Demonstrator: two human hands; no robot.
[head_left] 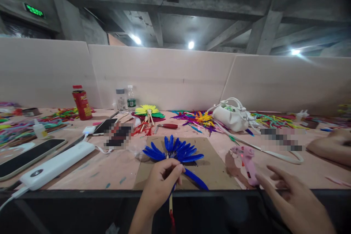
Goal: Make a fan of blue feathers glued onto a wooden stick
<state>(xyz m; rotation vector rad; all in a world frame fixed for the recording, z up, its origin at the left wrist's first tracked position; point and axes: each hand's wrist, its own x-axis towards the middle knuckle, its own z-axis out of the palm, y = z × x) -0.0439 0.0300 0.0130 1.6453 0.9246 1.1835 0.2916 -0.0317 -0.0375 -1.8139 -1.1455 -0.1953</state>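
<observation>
My left hand (166, 181) is closed around the wooden stick of a blue feather fan (175, 150), whose feathers spread out above the fingers. A single blue feather (196, 179) sticks out to the right from under my thumb. Below the hand the stick's end (170, 203) shows, with a red tassel (172, 221) hanging from it. My right hand (294, 193) is open, fingers apart, its index fingertip close to the handle of a pink glue gun (248, 164). Whether that finger touches the handle I cannot tell. Under the fan lies a brown cardboard sheet (216, 164).
A white power bank (59, 164) and a phone (30, 156) lie left. Behind are a red bottle (82, 104), a yellow feather fan (148, 110), red-handled pliers (168, 126), loose coloured feathers (192, 117) and a white handbag (231, 117). Another person's arm (333, 146) rests at right.
</observation>
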